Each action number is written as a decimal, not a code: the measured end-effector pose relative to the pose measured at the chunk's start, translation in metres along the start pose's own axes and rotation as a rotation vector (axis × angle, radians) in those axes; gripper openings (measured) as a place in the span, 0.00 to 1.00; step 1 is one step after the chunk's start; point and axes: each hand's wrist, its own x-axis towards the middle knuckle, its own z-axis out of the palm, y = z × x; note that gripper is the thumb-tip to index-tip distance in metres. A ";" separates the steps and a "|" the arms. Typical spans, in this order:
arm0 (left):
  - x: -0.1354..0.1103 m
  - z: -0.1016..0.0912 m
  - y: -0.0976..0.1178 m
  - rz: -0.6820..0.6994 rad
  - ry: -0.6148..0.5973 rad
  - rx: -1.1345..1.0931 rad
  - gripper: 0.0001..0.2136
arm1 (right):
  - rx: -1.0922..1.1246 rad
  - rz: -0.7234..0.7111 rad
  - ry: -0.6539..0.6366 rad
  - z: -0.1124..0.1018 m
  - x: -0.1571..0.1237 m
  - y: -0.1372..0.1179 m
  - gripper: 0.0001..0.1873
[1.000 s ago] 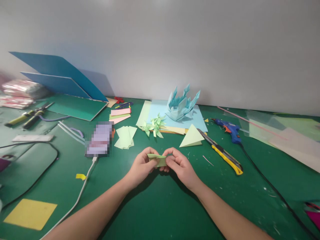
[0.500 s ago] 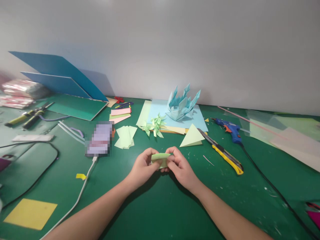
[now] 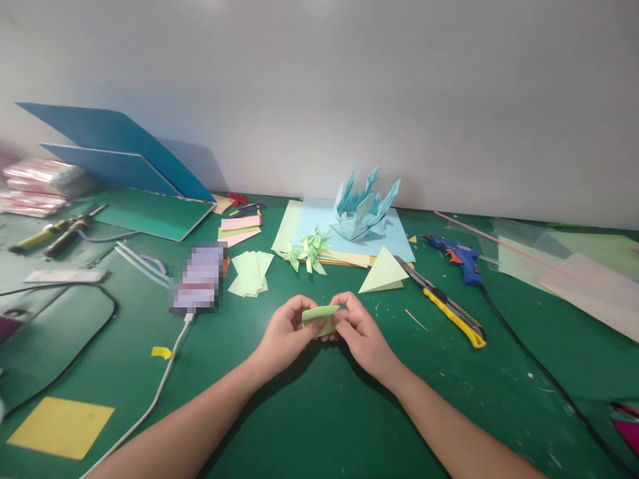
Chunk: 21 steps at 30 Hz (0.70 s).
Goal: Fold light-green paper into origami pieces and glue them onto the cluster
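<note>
A small folded piece of light green paper (image 3: 322,315) is pinched between my two hands just above the green table. My left hand (image 3: 289,327) grips its left end, thumb in front and fingers behind. At the right end, my right hand (image 3: 360,329) holds it the same way. Fingers hide part of the lower edge. Beyond my hands lie several green folded paper flowers (image 3: 312,249), a fanned pile of pale green paper pieces (image 3: 250,273) and a folded pale green triangle (image 3: 383,271).
Behind stands a blue folded-paper crown shape (image 3: 359,216) on paper sheets. To the right lie a yellow utility knife (image 3: 454,316) and a blue glue gun (image 3: 456,256) with its cord. Leftward are a phone (image 3: 200,277) on a white cable, pliers (image 3: 64,229) and a yellow paper square (image 3: 60,427).
Both hands stay in place around the green paper. Its right end and the right fingertips have shifted very slightly; everything else looks the same.
</note>
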 end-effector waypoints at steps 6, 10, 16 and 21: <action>-0.001 0.000 0.004 -0.007 0.001 -0.039 0.10 | -0.003 -0.008 0.001 0.000 -0.001 0.004 0.12; -0.001 -0.002 0.000 0.046 0.039 -0.063 0.10 | 0.010 -0.025 0.000 -0.001 -0.002 0.003 0.15; -0.001 -0.005 -0.007 0.098 0.049 -0.029 0.11 | -0.013 -0.042 -0.011 0.001 -0.002 0.002 0.16; 0.001 -0.007 -0.011 0.109 0.195 0.084 0.09 | -0.086 -0.038 0.063 0.002 0.001 0.005 0.17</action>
